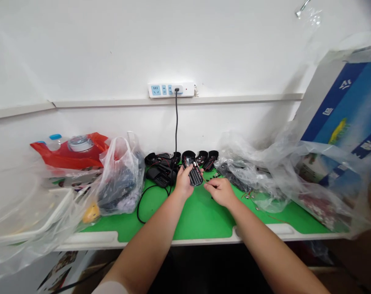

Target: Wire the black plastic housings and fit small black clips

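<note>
While my left hand (pixel 184 182) grips the black shell (pixel 196 179) at frame centre, my right hand (pixel 221 192) sits just right of it, closed in a pinch, can't tell on what. More shells (pixel 159 174) lie behind on the green table (pixel 204 222), bags (pixel 121 185) left and right.

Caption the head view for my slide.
Left hand holding a black casing over a green tabletop, right hand close beside it.
</note>
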`<action>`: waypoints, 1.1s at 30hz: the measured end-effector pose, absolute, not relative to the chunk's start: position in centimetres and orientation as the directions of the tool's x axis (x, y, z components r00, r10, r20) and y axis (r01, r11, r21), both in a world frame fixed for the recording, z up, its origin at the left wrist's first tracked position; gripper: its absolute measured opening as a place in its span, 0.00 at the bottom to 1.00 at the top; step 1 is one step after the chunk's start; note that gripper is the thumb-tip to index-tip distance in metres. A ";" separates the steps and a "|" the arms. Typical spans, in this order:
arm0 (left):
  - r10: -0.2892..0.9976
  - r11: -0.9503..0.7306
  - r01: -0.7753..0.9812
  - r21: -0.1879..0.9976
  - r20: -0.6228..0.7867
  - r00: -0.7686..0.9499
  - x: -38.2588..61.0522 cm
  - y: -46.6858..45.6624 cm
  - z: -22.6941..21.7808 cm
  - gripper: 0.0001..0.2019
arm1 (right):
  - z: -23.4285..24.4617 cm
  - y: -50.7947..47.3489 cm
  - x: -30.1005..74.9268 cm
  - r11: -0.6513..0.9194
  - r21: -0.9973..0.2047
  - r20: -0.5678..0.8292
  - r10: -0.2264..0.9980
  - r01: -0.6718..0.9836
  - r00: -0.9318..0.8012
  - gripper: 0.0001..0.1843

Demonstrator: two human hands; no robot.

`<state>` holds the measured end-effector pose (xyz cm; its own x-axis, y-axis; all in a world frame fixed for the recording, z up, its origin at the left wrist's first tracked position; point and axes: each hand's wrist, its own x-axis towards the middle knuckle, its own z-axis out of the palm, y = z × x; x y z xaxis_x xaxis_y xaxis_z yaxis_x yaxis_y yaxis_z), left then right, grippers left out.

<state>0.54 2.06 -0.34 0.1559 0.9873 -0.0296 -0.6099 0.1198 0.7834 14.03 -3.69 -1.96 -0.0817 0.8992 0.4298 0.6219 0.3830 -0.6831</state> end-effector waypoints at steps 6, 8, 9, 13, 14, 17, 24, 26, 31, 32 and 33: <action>0.966 0.192 -0.490 0.850 -0.076 0.248 0.0 1.8 -0.1 0.21 | -0.8 -4.0 15.8 0.255 -0.935 0.222 0.963 0.246 -0.152 0.26; 0.953 0.216 -0.441 0.871 -0.091 0.288 -0.1 1.7 0.0 0.20 | -1.2 -3.2 16.8 0.114 -0.986 0.124 0.989 0.122 0.081 0.29; 0.947 0.223 -0.414 0.883 -0.096 0.305 -0.1 1.7 0.0 0.20 | -1.5 -2.7 17.2 0.076 -0.988 0.101 0.978 0.138 0.183 0.28; 0.929 0.225 -0.332 0.916 -0.099 0.357 -0.3 1.3 0.3 0.24 | -3.0 -1.5 18.3 0.055 -0.830 0.218 0.948 0.555 0.232 0.16; 0.924 0.229 -0.322 0.918 -0.101 0.370 -0.3 1.3 0.3 0.25 | -3.2 -1.4 18.3 0.068 -0.770 0.233 0.956 0.635 0.180 0.14; 0.916 0.234 -0.304 0.923 -0.105 0.386 -0.4 1.2 0.5 0.24 | -3.5 -1.5 18.0 0.084 -0.643 0.228 0.970 0.761 0.086 0.13; 0.930 0.180 -0.292 0.939 -0.066 0.361 -0.3 0.9 0.6 0.23 | -2.8 -0.8 15.6 0.056 -0.320 0.186 0.982 0.946 0.004 0.16; 0.926 0.174 -0.289 0.941 -0.057 0.373 -0.1 0.8 0.5 0.23 | -2.8 -0.6 14.8 0.013 -0.242 0.155 0.988 0.970 0.026 0.17; 0.924 0.158 -0.275 0.948 -0.043 0.380 0.2 0.4 0.4 0.25 | -3.0 -0.9 13.5 -0.050 -0.244 0.148 0.985 0.969 0.088 0.15; 0.925 0.157 -0.274 0.949 -0.044 0.378 0.2 0.3 0.5 0.25 | -2.9 -0.8 13.3 -0.044 -0.292 0.150 0.985 0.956 0.091 0.13; 0.924 0.161 -0.272 0.949 -0.048 0.379 0.2 0.2 0.5 0.25 | -2.8 -0.7 13.2 -0.037 -0.341 0.153 0.984 0.939 0.095 0.10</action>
<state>0.17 0.24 0.50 0.3792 0.9241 -0.0482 -0.2724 0.1613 0.9486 13.23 -0.73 -2.77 0.0947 0.9837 0.1529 0.9392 -0.0373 -0.3415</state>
